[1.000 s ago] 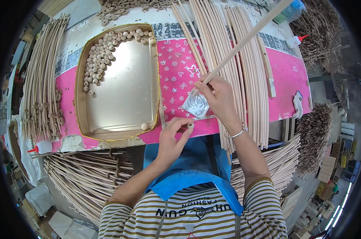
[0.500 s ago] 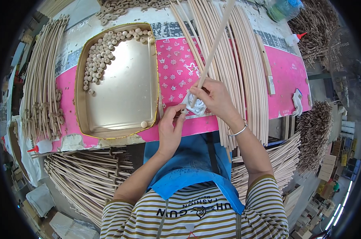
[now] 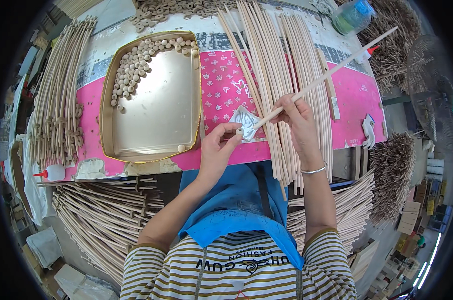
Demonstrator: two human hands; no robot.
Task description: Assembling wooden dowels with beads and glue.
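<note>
My right hand [image 3: 300, 122] grips a long pale wooden dowel [image 3: 350, 57] near its lower end, and the rest slants up to the right over a bundle of dowels. In my left hand [image 3: 217, 150] a small round wooden bead [image 3: 240, 131] is pinched between thumb and fingers, its hole showing. The dowel's lower tip lies close to the bead, apart from it, above a small sheet smeared with white paste [image 3: 245, 118] on the pink tabletop. Left of my hands stands a gold metal tray [image 3: 159, 110] with many wooden beads [image 3: 131, 70] gathered along its far left side.
Loose dowels [image 3: 266, 75] lie side by side under my right hand. Finished-looking rods with rings [image 3: 56, 115] are stacked at left. Glue bottles [image 3: 55, 173], wooden rings [image 3: 186, 7], a white glove [image 3: 369, 131] and a green bottle [image 3: 352, 17] sit about the table [image 3: 349, 90].
My right hand has moved right and tipped the dowel from steep to slanting right, lifting its tip from the white paste. My left hand has turned the bead toward the tip.
</note>
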